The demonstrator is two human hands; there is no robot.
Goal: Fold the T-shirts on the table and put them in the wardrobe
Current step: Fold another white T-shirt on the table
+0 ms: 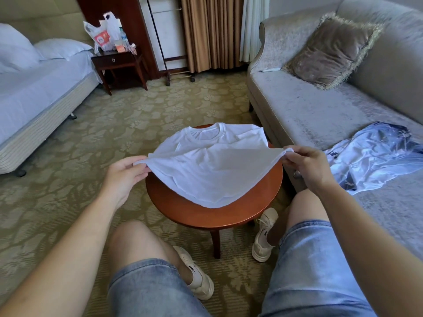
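Hotel room, round wooden bench (212,216). White T-shirt (210,165) spread flat; left hand (124,171) at 9, right hand (306,165) at 3, both pinching its sides taut, prob smoothing for fold.

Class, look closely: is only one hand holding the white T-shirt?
No: the left hand and the right hand each pinch an opposite edge of the white T-shirt.
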